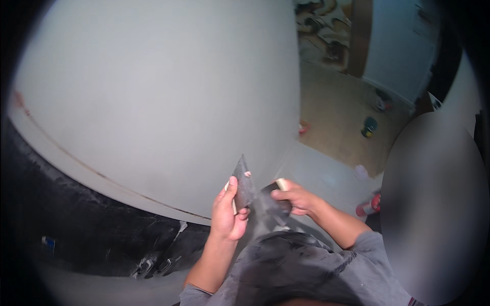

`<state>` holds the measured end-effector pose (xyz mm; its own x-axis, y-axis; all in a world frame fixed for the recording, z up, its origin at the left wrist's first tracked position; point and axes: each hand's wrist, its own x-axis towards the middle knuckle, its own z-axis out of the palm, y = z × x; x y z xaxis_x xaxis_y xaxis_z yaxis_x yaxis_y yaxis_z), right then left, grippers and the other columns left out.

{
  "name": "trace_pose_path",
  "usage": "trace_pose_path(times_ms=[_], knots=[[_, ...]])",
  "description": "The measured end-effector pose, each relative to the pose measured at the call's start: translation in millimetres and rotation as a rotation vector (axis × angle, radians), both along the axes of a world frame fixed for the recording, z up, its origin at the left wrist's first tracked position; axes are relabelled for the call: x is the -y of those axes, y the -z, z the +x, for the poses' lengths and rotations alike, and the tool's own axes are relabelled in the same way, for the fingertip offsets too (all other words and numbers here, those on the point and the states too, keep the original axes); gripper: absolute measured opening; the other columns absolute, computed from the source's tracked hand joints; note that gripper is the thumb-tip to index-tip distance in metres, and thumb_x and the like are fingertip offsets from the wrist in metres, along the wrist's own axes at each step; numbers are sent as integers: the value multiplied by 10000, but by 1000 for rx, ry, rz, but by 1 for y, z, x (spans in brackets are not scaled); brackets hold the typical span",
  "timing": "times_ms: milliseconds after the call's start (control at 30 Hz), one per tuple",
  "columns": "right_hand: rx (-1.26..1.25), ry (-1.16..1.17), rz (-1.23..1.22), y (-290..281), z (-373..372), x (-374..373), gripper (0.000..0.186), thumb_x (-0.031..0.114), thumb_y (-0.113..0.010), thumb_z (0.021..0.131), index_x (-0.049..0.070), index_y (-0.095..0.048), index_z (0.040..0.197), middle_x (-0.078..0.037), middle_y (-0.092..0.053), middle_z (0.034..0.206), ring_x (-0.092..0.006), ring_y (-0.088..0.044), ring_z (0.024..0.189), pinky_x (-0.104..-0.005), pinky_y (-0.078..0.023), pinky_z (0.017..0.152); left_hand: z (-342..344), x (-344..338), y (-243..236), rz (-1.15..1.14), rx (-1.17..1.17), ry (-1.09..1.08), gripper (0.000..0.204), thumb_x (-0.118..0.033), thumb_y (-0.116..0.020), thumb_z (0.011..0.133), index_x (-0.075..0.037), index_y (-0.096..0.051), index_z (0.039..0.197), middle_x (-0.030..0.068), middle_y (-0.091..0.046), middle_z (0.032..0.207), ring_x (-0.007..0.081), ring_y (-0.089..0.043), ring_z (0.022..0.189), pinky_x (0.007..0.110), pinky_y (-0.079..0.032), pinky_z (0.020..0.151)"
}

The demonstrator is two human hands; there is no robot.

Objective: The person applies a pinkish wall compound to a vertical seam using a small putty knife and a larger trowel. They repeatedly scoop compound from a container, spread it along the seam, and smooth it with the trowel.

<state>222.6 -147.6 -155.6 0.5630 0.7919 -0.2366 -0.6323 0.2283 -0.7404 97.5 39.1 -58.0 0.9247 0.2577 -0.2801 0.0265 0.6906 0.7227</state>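
At lower centre, the left hand's (224,217) fingers grasp a putty knife (245,191), thumb braced against it, apparently for steadiness. Just beside it, the right hand's (302,198) fingers clasp a second putty knife (282,205), thumb on top, likely controlling angle.

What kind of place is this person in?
Maybe a room under renovation: a flat grey scraper in the left hand, a flat dark scraper in the right hand, and a black surface with whitish marks.

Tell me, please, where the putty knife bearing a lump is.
The putty knife is near the head view's centre, in the left hand, left of another blade.
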Motion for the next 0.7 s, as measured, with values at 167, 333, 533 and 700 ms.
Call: trace_pose_path(times_ms=[167,333,533,700], knots=[[21,450,284,-25,64,24,412,205,-657,961,53,-625,1342,-94,-732,1185,-227,-742,1012,-398,-647,746,-22,-16,25,155,-141,-224,269,-424,-671,1073,-197,-645,1216,-63,-735,1055,70,-640,801,250,-409,554],[390,365,222,-104,98,-41,250,152,-692,980,111,-575,1197,-1,-614,960,-126,-615,828,-300,-517,641,-92,-41,63,-103,-45,-332,252,-307,-653,1036,-136,-645,1221,13,-739,1072,126,-613,801,286,-411,598],[1287,133,563,-340,85,-192,640,315,-849,948,-4,-600,1445,-67,-706,1194,-133,-641,1088,-341,-516,958,-156,-52,78,-221,190,-449,362,-200,-562,979,-71,-648,1306,84,-751,1169,175,-622,816,298,-417,617],[1357,360,869,-529,34,-297,611,203,-806,993,61,-518,1513,-101,-751,1061,-136,-664,899,-299,-541,784,-228,-61,96,-206,96,-773,300,-255,-663,931,-197,-639,1224,50,-716,1086,210,-661,875,331,-480,644]])
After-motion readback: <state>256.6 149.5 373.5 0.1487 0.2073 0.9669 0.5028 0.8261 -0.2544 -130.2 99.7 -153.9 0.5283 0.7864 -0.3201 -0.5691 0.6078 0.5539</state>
